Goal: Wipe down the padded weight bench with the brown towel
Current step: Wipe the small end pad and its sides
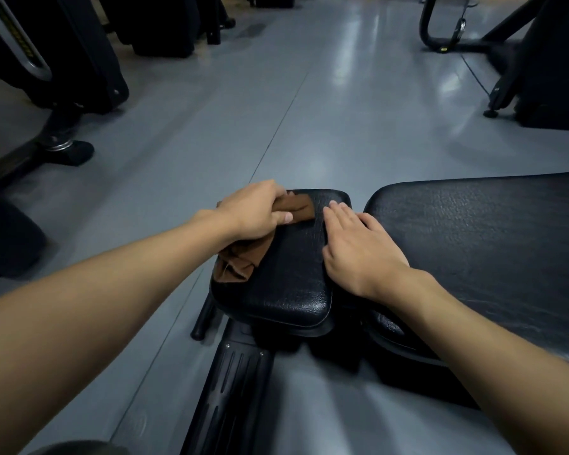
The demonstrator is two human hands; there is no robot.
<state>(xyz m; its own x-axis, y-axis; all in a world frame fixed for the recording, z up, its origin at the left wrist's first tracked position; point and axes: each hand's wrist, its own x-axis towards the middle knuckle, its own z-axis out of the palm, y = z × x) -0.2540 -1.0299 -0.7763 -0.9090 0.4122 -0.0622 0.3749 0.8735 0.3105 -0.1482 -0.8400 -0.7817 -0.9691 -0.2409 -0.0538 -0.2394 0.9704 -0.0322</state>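
The black padded weight bench has a small seat pad (286, 284) in the middle and a long back pad (480, 234) to its right. My left hand (253, 211) grips the brown towel (240, 261) and presses it on the far left part of the seat pad. The towel bunches under the hand and hangs over the pad's left edge. My right hand (358, 251) lies flat, fingers apart, across the gap between the two pads, holding nothing.
The bench's black frame and foot (230, 382) run toward me below the seat pad. Grey gym floor (309, 110) stretches ahead. Black machines stand at the left (63, 77) and at the far right (539, 60).
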